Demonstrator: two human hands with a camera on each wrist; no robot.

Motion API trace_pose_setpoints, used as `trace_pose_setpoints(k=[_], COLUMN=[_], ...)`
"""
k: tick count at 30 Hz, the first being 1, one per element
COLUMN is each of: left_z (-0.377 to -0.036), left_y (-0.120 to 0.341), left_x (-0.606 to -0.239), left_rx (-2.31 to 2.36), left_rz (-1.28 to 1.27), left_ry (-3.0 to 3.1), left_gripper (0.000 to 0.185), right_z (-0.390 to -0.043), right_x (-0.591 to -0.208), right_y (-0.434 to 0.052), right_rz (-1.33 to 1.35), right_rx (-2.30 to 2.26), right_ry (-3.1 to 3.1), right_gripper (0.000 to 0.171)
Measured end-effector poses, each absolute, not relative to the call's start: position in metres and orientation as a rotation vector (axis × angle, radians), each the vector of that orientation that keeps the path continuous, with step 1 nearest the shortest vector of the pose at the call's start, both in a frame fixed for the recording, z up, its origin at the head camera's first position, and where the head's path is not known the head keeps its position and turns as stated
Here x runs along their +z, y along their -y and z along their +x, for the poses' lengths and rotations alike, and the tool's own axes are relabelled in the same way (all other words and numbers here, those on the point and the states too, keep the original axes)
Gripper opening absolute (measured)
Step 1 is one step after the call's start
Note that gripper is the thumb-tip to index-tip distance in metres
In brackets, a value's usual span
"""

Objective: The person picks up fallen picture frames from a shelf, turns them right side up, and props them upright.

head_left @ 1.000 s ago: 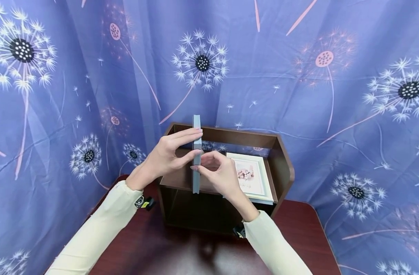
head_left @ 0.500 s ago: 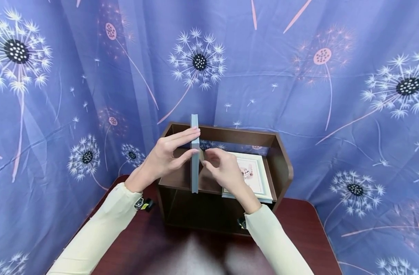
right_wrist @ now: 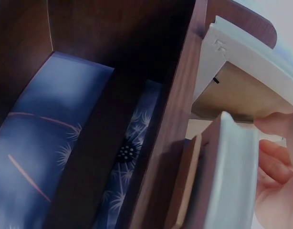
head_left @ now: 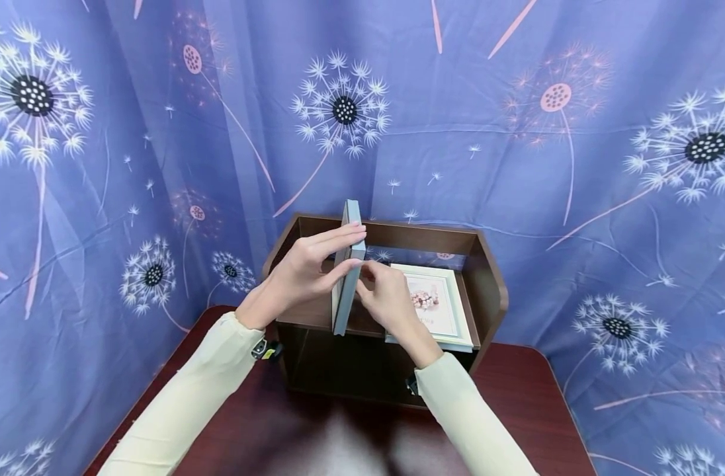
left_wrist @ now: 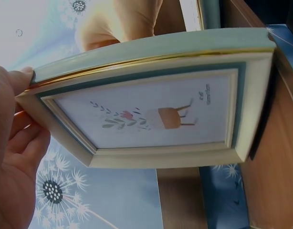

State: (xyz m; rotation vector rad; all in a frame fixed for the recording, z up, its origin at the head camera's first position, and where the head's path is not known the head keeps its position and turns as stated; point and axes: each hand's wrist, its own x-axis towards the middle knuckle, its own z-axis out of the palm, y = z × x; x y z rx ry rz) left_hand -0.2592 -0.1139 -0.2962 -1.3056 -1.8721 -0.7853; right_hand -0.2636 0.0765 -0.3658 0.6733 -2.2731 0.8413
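A picture frame (head_left: 346, 291) with pale blue-green sides stands upright on the shelf unit's upper board, turned slightly. Its front, with a plant drawing (left_wrist: 127, 114), shows in the left wrist view. My left hand (head_left: 305, 261) pinches its upper part between thumb and fingers. My right hand (head_left: 389, 297) is at the frame's back, fingers bent and their tips partly hidden. In the right wrist view, the brown backing (right_wrist: 246, 88) has a small black clip, and my right thumb (right_wrist: 275, 124) is close to it; I cannot tell whether these fingers grip anything.
A second picture frame (head_left: 436, 307) with a floral print lies face up at the right of the upper board. The dark brown shelf unit (head_left: 493, 291) has raised sides and stands on a reddish table (head_left: 517, 383), before a blue dandelion-print curtain (head_left: 458, 178).
The standing frame has turned so its left-facing front shows a little, and its top has shifted right with my left hand. My right fingers have come up against the back.
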Motion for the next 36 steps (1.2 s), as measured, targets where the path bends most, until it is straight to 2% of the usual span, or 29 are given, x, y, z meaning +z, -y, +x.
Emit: trace_pose_setpoints(k=[11,18,36], left_z=[-0.263,-0.264,-0.266], left_y=[0.101,0.094,0.081], left_x=[-0.297,-0.295,-0.294], left_rx=[-0.754,-0.726,-0.693], left_rz=[-1.348,-1.355,-1.385], left_ry=[1.874,1.909,1.981], left_gripper=[0.042,0.039,0.039], right_z=[-0.263,-0.262,-0.259], right_x=[-0.37,-0.372,-0.378], right_y=[-0.083,-0.089,-0.099], right_rz=[0.658,0.627,0.6], right_rx=[0.763,0.754,0.808], right_ry=[2.247,2.244,2.272], right_gripper=[0.005,0.011,0.008])
